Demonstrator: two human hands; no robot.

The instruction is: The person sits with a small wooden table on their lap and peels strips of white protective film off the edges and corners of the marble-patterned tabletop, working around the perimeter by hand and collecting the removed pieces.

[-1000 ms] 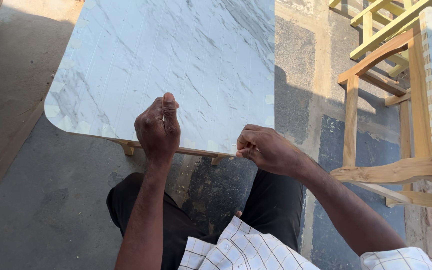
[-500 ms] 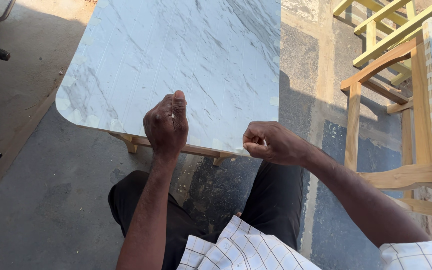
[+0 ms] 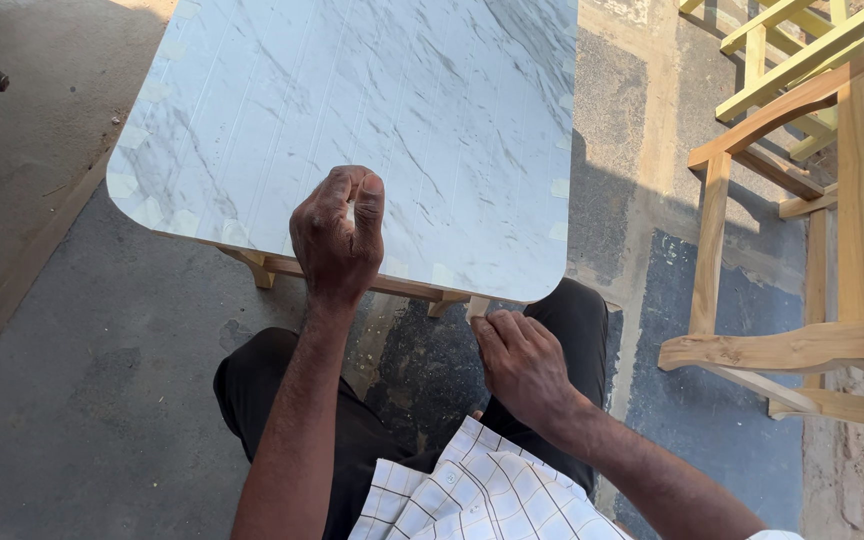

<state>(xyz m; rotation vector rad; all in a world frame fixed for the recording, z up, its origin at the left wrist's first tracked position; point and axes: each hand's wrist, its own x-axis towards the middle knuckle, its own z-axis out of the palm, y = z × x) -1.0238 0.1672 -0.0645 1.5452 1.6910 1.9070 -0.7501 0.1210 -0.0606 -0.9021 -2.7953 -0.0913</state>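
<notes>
- White marble-patterned rectangular tabletop [image 3: 352, 120] with rounded corners: set on a pale wooden frame, small pale tape tabs spaced along its edges.
- Left hand [image 3: 337, 235]: above the tabletop's near edge, fingers [image 3: 367, 205] curled and pressed together with the thumb; whether something tiny is pinched there cannot be told.
- Right hand [image 3: 522, 365]: just below the tabletop's near right corner, fingers [image 3: 497, 325] bunched together at the edge beside a pale wooden leg stub [image 3: 477, 305]; what they pinch, if anything, cannot be told.
- Tape tabs [image 3: 442, 275]: lying on the tabletop's near edge, between the two hands, apart from either set of fingers.
- Black trousers [image 3: 282, 400] and white checked shirt [image 3: 472, 495]: below the tabletop's near edge.
- Unfinished wooden chair frame [image 3: 782, 350]: right of the tabletop, well apart.
- Yellow-green painted wooden frame [image 3: 792, 50]: beyond the tabletop's far right corner.
</notes>
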